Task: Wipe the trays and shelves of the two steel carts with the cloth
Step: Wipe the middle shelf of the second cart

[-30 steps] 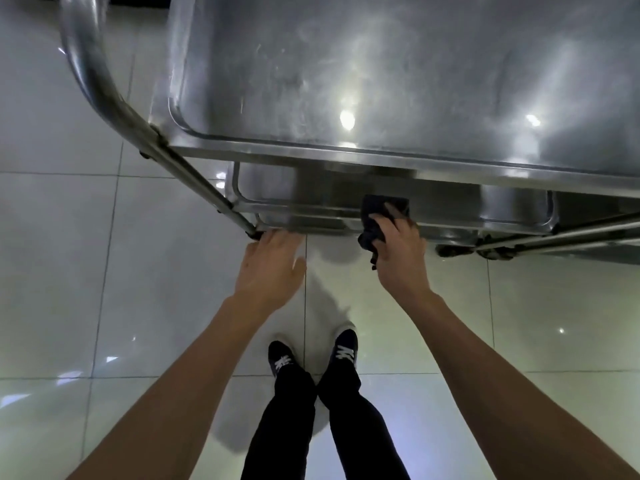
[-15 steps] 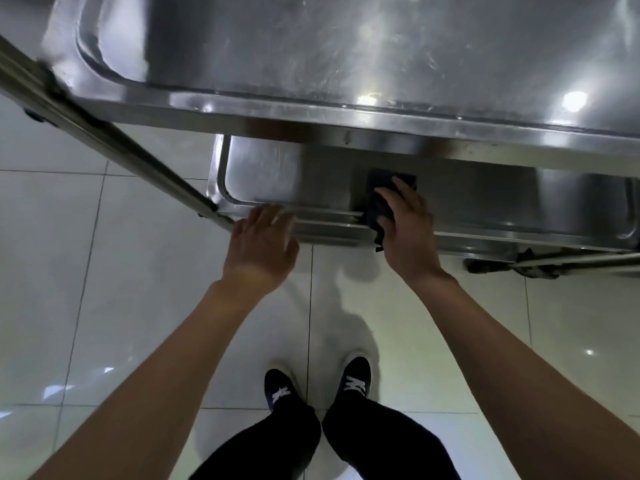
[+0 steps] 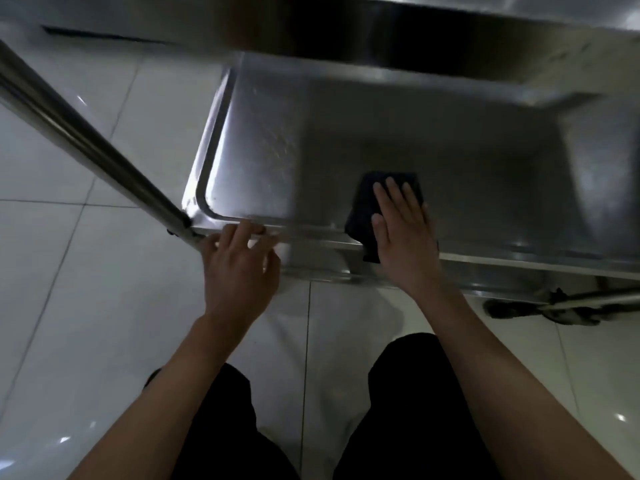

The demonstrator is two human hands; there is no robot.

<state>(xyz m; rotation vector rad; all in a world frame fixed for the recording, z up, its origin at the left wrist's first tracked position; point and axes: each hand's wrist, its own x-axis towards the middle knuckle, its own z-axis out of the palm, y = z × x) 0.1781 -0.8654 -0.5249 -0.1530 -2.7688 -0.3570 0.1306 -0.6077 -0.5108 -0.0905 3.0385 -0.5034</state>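
Right hand [image 3: 403, 233] advanced further onto lower shelf [image 3: 467, 174], fingers flat, pressing dark cloth [image 3: 363, 209], left hand [image 3: 239, 268] relaxed, fingertips touching shelf rim [image 3: 304, 233] beside cart leg [image 3: 86, 140]

- Head-worn, single wide-angle view, aimed steeply down and forward.
- Close above the lower shelf [image 3: 450, 161] of the steel cart [image 3: 86, 140], near its front-left corner.
- Upper tray's underside across the top edge; tiled floor [image 3: 69, 306] below.
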